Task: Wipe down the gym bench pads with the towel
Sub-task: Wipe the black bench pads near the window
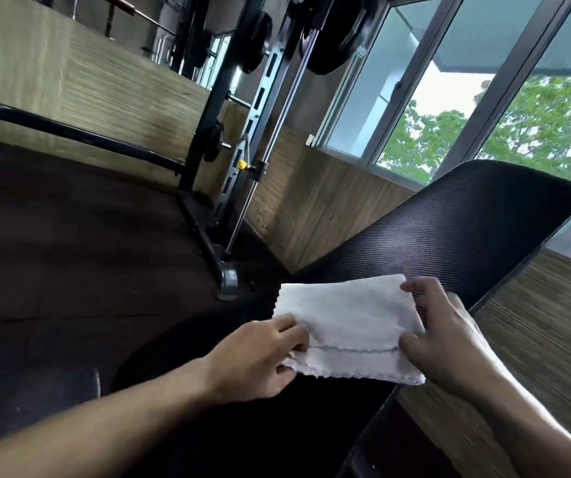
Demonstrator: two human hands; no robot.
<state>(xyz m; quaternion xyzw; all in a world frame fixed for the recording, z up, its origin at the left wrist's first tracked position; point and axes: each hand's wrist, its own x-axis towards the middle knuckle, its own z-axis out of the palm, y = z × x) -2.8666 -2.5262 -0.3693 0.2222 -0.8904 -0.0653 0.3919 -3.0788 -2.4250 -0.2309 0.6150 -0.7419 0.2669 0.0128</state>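
Observation:
A folded white towel (pixel 344 324) lies across the join between the two black bench pads. The inclined back pad (pixel 456 229) rises to the upper right, its textured surface showing. The seat pad (pixel 242 426) lies dark and low beneath my arms. My left hand (pixel 253 360) pinches the towel's left edge between thumb and fingers. My right hand (pixel 439 326) grips the towel's right edge, with its fingertips curled over the top corner.
A black weight rack (pixel 228 139) with plates and a yellow pin stands on the dark floor to the left of the bench. Wood-panelled walls meet in the corner behind. Windows (pixel 449 98) run along the right wall above the back pad.

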